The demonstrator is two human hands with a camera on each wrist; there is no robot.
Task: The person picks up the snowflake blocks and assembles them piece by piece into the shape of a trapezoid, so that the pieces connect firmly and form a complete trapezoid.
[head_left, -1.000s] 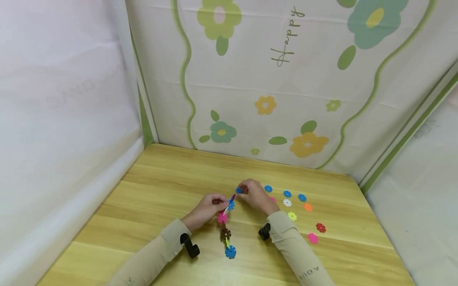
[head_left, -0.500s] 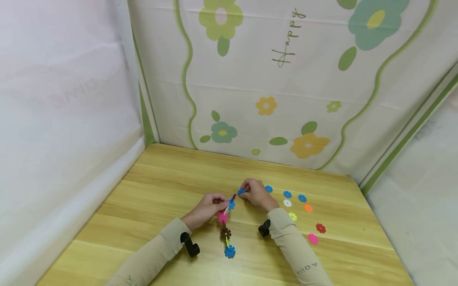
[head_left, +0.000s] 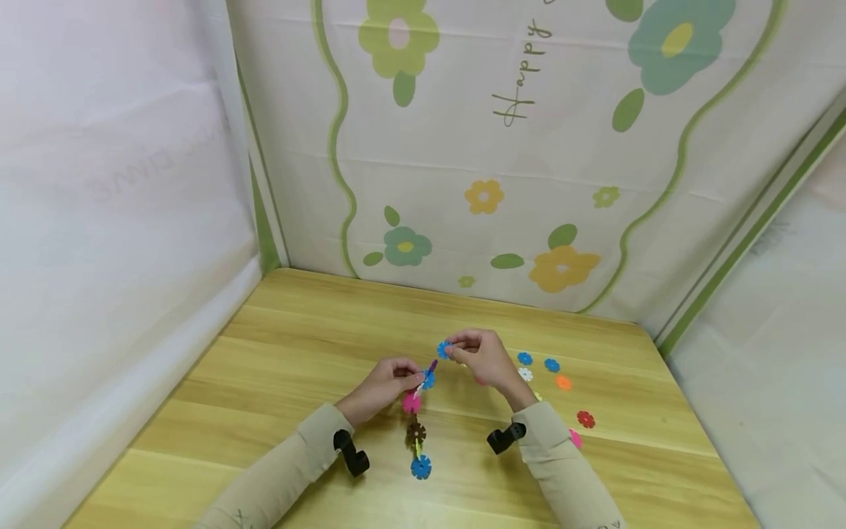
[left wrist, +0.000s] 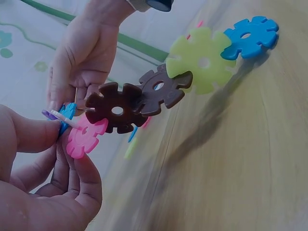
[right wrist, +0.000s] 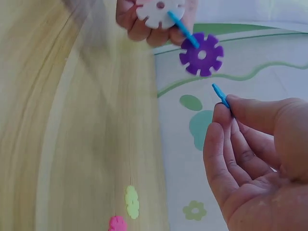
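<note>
My left hand (head_left: 383, 386) pinches a chain of interlocked snowflake discs near its upper end. A purple disc (right wrist: 211, 61) tips that end, joined through a blue one to a white disc (right wrist: 149, 13). Further down come a pink disc (left wrist: 81, 140), two brown discs (left wrist: 102, 109), a yellow-green disc (left wrist: 186, 60) and a blue end disc (left wrist: 262, 42). With thumb and fingers my right hand (head_left: 487, 360) holds a loose blue disc (head_left: 443, 350). In the right wrist view it is edge-on, a small gap from the purple disc.
Loose discs lie on the wooden table (head_left: 311, 316) right of my right hand: blue (head_left: 551, 365), white (head_left: 525, 374), orange (head_left: 563, 382), red (head_left: 585, 419), and a pink one (head_left: 576, 438) partly behind the sleeve. A flower-printed cloth wall (head_left: 436, 147) rises behind the table.
My right wrist and forearm have shifted a little right and turned. The loose blue disc now shows more of its face in the head view. My left hand stays nearly still with the chain.
</note>
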